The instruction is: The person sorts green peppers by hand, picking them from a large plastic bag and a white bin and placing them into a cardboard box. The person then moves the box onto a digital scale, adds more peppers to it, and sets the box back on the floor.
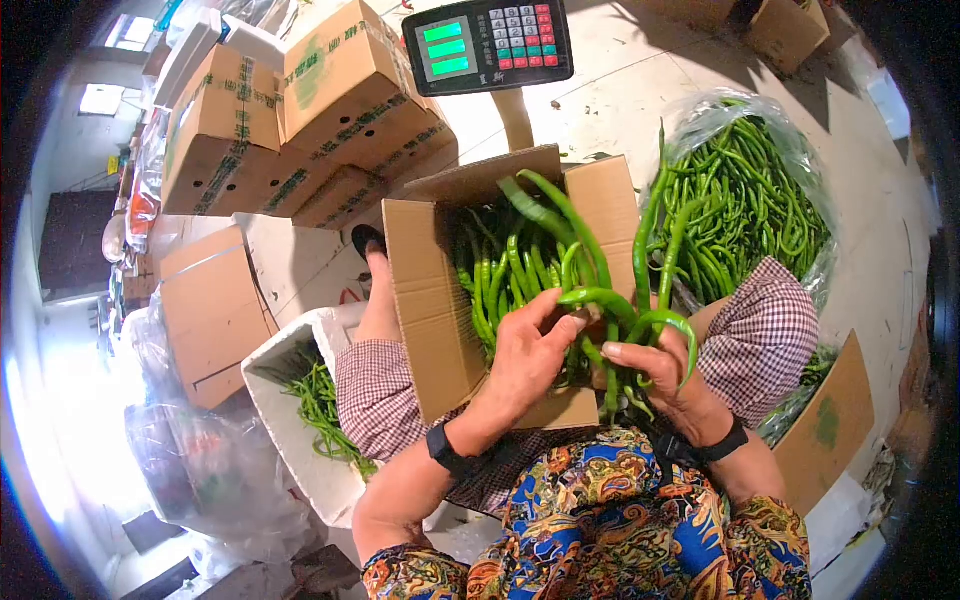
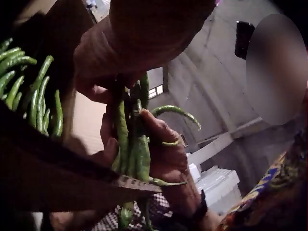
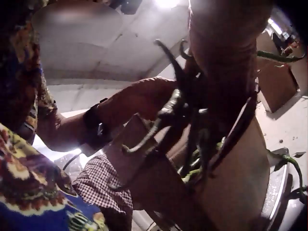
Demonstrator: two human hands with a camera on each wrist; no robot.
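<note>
In the head view my right hand (image 1: 668,378) grips a loose bunch of long green chili peppers (image 1: 645,318), thumb across them and tips pointing several ways. My left hand (image 1: 528,352) is beside it, thumb and forefinger pinching peppers at the same bunch. Both hands are over the near right side of an open cardboard box (image 1: 428,300), with more green chili peppers (image 1: 510,275) inside. The left wrist view shows the right hand (image 2: 166,144) wrapped around upright peppers (image 2: 139,149). In the right wrist view, the bunch (image 3: 168,108) is dark against the hands.
A plastic-lined heap of chili peppers (image 1: 745,190) stands at the right. At left is a white foam box (image 1: 262,375) with some peppers. A scale display (image 1: 490,45) rises beyond the open box, near stacked cartons (image 1: 345,90). Checkered cloth (image 1: 765,330) covers the legs around the box.
</note>
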